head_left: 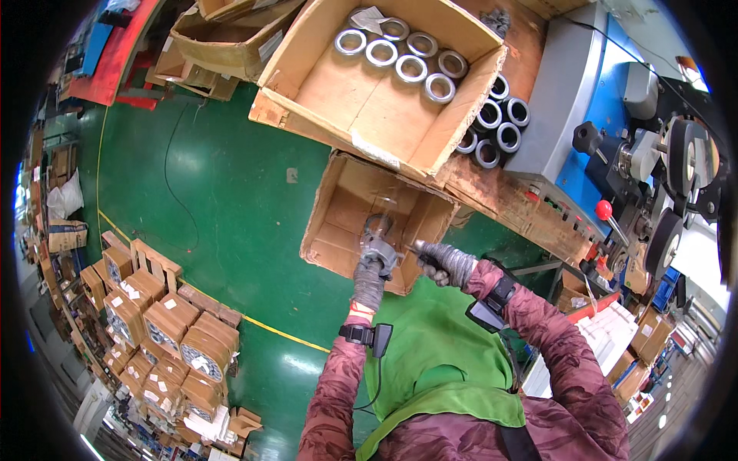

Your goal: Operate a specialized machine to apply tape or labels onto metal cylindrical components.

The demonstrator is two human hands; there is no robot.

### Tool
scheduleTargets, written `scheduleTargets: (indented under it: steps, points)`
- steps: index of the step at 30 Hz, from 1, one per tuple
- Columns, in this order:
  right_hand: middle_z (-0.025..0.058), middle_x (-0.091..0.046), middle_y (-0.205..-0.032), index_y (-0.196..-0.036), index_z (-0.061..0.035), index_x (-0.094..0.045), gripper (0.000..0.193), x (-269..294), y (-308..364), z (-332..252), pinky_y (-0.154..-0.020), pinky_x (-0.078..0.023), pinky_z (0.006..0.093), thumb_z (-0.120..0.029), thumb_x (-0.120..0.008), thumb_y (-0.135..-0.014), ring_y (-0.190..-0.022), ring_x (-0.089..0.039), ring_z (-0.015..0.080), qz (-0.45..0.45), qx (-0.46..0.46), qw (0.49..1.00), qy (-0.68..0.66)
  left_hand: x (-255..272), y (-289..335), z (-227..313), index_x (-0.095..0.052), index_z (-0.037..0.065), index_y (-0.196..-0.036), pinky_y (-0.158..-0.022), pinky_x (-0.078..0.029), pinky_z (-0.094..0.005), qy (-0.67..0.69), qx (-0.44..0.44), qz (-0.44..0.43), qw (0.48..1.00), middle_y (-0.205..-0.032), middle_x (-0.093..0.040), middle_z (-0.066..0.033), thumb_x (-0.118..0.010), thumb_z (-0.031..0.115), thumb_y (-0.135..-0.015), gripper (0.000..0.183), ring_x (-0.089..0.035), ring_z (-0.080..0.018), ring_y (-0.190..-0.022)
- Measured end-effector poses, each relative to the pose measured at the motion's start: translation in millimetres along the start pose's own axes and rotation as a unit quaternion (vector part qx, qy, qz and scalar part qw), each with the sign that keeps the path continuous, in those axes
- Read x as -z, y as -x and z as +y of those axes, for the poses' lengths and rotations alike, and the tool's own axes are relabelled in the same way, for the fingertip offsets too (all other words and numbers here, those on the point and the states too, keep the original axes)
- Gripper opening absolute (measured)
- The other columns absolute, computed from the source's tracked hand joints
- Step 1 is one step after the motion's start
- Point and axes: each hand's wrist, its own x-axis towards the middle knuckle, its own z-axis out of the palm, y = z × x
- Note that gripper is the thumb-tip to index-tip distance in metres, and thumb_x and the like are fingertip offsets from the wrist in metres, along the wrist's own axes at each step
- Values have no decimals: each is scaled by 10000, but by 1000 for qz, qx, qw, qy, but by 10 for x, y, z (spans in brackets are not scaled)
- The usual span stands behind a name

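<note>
My left hand [374,260], gloved and wrapped in grey tape, is closed on a metal ring [377,223] above the lower cardboard box [338,201]. The ring looks partly blurred, and the fingers cover its near edge. Close by on the right, my right hand [447,263] is also gloved and taped, its fingers curled. A small dark tip pokes out of it toward the left; what it belongs to is hidden. Several shiny metal rings [410,69] lie in the upper cardboard box [330,96], toward its far side.
More rings [508,137] sit on the wooden bench [492,196], beside a grey and blue machine [565,115] with black wheels and a red-knobbed lever [603,209]. Stacked cartons [188,326] stand at left on the green floor [231,192]. Another open carton [223,46] is at upper left.
</note>
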Motion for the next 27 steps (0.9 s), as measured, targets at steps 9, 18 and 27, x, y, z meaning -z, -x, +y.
scheduleTargets:
  steps: [9,18,27]
  points:
    - [-34,-416,-500,-696,-134,-489,401,-124,-103,2,-303,-249,200,-514,-505,-823,-341,-344,59,-52,-23,998,16,-58,26,75,-561,63,-954,-577,-438,-217,-126,-28,-63,990,-778,-563,-6,-535,106,-803,159,-515,-92,-656]
    - [-51,-314,-434,-573,-163,-415,412,-209,-19,-289,-321,-180,238,-463,-513,-837,-331,-246,73,40,29,999,-17,91,7,-44,-549,19,-1038,-713,-486,-254,-197,-45,-96,974,-861,-591,-34,-511,15,-795,245,-565,-128,-786]
    - [206,-609,-805,-902,4,-601,563,-68,-468,117,-698,-459,373,-528,-611,-720,-786,-598,312,126,307,835,439,-20,-80,193,-530,37,-1071,-707,-476,-262,-300,45,-138,943,-972,-570,-30,-545,132,-817,272,-561,-124,-810]
